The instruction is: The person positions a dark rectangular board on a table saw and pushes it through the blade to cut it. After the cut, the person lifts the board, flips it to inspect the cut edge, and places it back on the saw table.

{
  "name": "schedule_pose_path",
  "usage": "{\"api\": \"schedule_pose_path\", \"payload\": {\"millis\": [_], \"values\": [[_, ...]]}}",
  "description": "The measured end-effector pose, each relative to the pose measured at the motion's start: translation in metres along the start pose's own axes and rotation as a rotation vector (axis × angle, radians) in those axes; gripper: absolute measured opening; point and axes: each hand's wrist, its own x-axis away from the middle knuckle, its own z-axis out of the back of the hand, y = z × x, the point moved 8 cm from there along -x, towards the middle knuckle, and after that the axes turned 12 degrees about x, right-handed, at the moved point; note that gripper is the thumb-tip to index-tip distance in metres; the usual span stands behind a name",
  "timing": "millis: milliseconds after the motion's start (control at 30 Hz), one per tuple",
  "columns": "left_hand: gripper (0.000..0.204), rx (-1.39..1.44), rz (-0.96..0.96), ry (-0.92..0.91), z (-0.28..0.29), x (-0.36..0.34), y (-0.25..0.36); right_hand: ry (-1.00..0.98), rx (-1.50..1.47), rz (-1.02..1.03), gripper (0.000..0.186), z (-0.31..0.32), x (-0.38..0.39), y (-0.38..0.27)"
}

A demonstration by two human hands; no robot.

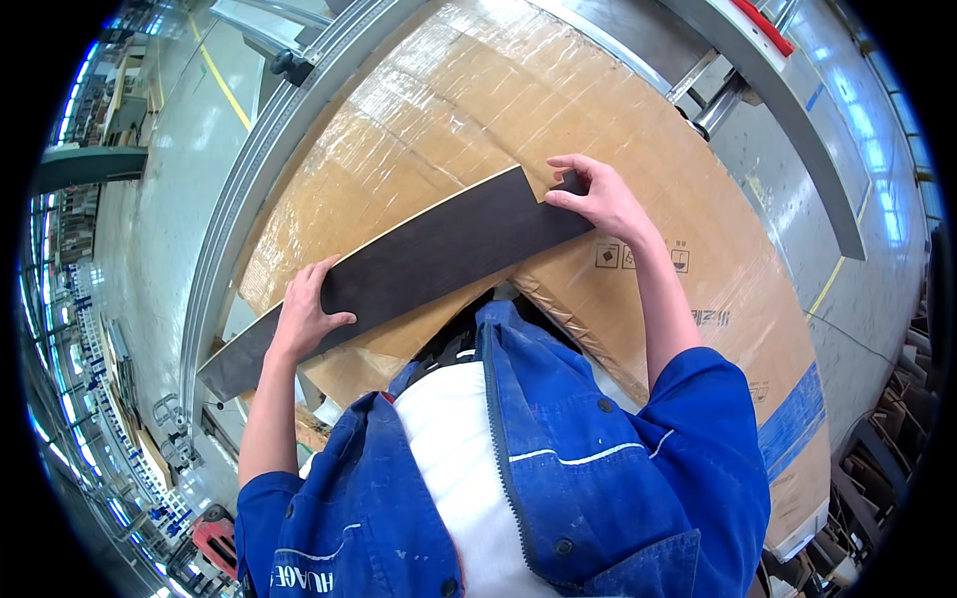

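Note:
A long, narrow dark board (439,259) with a pale edge lies aslant in front of me, its left end nearer my body. A notch is cut into its far right corner. My left hand (307,307) spans the left part of the board, fingers over the far edge and thumb on the dark face. At the right end, my right hand (596,197) grips the narrow part beside the notch, thumb and forefinger either side of a small dark bit. Its other fingers are partly hidden. Beneath the board is a large cardboard pack (419,140) wrapped in clear film.
A curved-looking metal rail (224,209) runs along the pack's left side. A grey beam (797,100) with a red bar (763,25) stands at the far right. Dark offcuts (902,419) are piled at the right, and a red object (214,538) sits low at the left.

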Motion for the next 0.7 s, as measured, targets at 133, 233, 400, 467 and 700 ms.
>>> {"api": "schedule_pose_path", "payload": {"millis": [133, 233, 400, 467, 700], "values": [[0.101, 0.004, 0.004, 0.002, 0.002, 0.001, 0.009, 0.029, -0.036, -0.057, 0.057, -0.004, 0.004, 0.005], [0.101, 0.014, 0.007, 0.005, 0.002, 0.002, 0.010, 0.068, -0.037, -0.089, 0.049, -0.010, 0.006, 0.015], [0.101, -0.015, 0.025, 0.050, 0.003, 0.008, 0.012, 0.117, -0.178, -0.062, 0.032, -0.013, 0.007, 0.016], [0.103, -0.030, -0.007, 0.077, 0.002, 0.010, 0.014, 0.128, -0.225, -0.045, 0.029, -0.012, 0.006, 0.019], [0.106, -0.085, -0.012, 0.180, -0.003, 0.028, 0.012, 0.104, -0.290, -0.011, 0.031, -0.015, 0.005, 0.023]]}}
